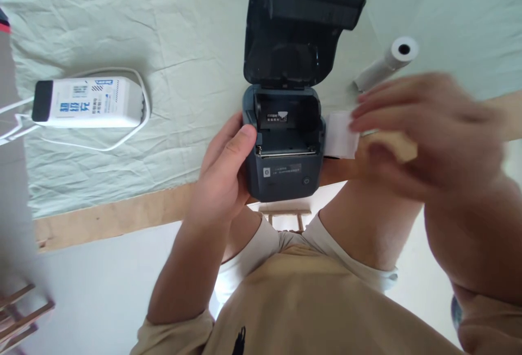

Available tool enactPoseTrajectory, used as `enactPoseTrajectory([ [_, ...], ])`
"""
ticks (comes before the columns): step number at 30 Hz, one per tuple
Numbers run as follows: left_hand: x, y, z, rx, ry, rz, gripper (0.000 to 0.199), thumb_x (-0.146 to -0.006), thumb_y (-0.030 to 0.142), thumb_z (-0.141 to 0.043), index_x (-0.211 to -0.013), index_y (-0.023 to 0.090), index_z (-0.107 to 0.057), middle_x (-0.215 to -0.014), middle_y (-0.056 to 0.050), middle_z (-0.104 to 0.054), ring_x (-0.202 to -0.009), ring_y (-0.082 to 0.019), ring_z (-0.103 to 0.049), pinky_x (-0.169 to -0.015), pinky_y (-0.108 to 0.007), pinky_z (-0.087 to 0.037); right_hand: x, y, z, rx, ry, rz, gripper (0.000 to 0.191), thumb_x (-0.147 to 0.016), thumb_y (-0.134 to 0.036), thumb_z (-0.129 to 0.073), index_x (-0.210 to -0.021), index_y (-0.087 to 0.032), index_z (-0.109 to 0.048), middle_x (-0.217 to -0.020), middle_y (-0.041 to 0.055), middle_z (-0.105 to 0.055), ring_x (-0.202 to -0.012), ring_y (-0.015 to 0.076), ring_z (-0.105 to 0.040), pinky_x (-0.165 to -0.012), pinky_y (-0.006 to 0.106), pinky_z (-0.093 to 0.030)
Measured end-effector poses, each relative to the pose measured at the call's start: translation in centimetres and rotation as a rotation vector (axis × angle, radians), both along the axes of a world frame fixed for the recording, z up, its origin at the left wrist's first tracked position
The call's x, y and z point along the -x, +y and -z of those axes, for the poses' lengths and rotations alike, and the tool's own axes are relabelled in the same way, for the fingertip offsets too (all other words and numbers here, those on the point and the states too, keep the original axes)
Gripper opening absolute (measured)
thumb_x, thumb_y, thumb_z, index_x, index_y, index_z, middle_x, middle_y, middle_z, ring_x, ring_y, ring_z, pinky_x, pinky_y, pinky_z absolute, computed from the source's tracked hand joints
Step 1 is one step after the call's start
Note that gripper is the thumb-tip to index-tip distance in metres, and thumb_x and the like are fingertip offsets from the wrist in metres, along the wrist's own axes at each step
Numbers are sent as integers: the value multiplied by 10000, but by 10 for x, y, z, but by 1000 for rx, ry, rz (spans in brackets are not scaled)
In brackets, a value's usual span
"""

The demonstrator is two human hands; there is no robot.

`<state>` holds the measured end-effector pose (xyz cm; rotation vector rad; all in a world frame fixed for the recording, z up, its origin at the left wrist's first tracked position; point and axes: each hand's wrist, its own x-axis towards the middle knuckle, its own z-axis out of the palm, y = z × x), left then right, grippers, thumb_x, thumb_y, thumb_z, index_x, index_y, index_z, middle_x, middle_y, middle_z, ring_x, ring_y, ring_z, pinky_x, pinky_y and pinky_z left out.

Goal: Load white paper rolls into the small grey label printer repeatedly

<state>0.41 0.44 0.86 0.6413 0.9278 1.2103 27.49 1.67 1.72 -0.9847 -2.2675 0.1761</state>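
My left hand (224, 167) grips the left side of a dark label printer (285, 178), its thumb on the top edge. The printer's lid (293, 50) stands swung back, and the paper bay (289, 121) shows no roll inside. My right hand (424, 132), smeared by motion, is to the right of the printer with fingers stretched and thumb apart. Its fingertips overlap the edge of a white piece of paper (340, 135) beside the printer; whether they touch it I cannot tell. Just beyond that hand, a white paper roll (385, 64) lies on the cloth.
A white power strip or charger block (89, 102) with a white cable (147, 99) looped round it lies on the left. Pale green cloth (196, 34) covers the table, whose wooden front edge (114, 216) shows. A wooden stool or rack (24, 317) stands at lower left.
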Motion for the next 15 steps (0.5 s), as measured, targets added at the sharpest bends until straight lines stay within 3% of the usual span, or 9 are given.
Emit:
enactPoseTrajectory([
  [2, 1, -1, 0, 4, -8, 11, 226, -1043, 407, -816, -1074, 189, -865, -975, -20, -851, -1018, -230, -873, -940, -309, -719, 11, -7, 3, -39, -103, -76, 321, -981, -181, -701, -1276, -306, -714, -1262, 60, -845, -1177, 300, -832, -955, 471, -642],
  [6, 0, -1, -1, -7, -22, 14, 222, -1077, 372, -753, -1035, 178, -853, -904, -26, -836, -1003, -226, -871, -908, -291, -717, 15, -7, 19, -12, -81, 2, 333, -1000, -194, -718, -1313, -302, -680, -1216, 49, -862, -1252, 294, -832, -1014, 451, -693],
  [8, 0, -2, -1, -13, -29, 11, 235, -1108, 340, -697, -1067, 177, -861, -962, -22, -853, -949, -185, -859, -854, -249, -708, 12, -5, 24, 10, -56, -17, 345, -993, -183, -718, -1314, -305, -687, -1261, 47, -857, -1304, 290, -818, -1067, 448, -698],
  [12, -2, -1, -2, -17, -55, 16, 222, -1104, 284, -681, -1064, 177, -871, -990, -5, -866, -841, -134, -828, -793, -206, -689, 9, 1, 22, 2, -87, -87, 462, -941, -32, -620, -1308, -298, -704, -1387, 44, -829, -1338, 256, -801, -1136, 413, -676],
  [15, -3, -1, -5, 6, -51, -12, 206, -1070, 233, -682, -1007, 168, -868, -925, 0, -859, -778, -131, -820, -820, -206, -693, 8, 4, 21, -68, -152, -17, 487, -919, -25, -607, -1321, -288, -689, -1298, 38, -846, -1213, 260, -824, -1038, 416, -685],
])
